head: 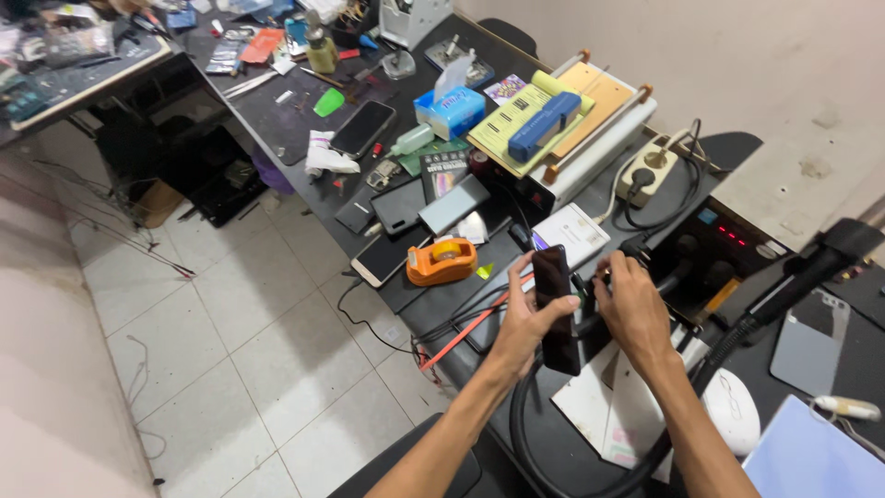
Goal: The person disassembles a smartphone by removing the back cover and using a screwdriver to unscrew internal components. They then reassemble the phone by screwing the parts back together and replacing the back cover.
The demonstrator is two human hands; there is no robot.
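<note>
The left hand (524, 318) has its grip clenched around a dark phone (556, 309), held upright above the worktop (304, 120). Just right of that grip, the right hand (634, 309) closes on a black cable (590, 323). Keeping the phone steady while the cable lines up squarely would serve best.

Both forearms come in from the bottom of the view, bare, angled up and toward each other so the hands sit close together in the middle. Left hand (524, 318) is palm-in with the thumb up along one side and the fingers curled round in a loose grasp, wrist bent back a bit. Right hand (634, 309) shows its back to the camera, knuckles up, fingers tucked forward and down in a pinch, so the fingertips are mostly hidden.
</note>
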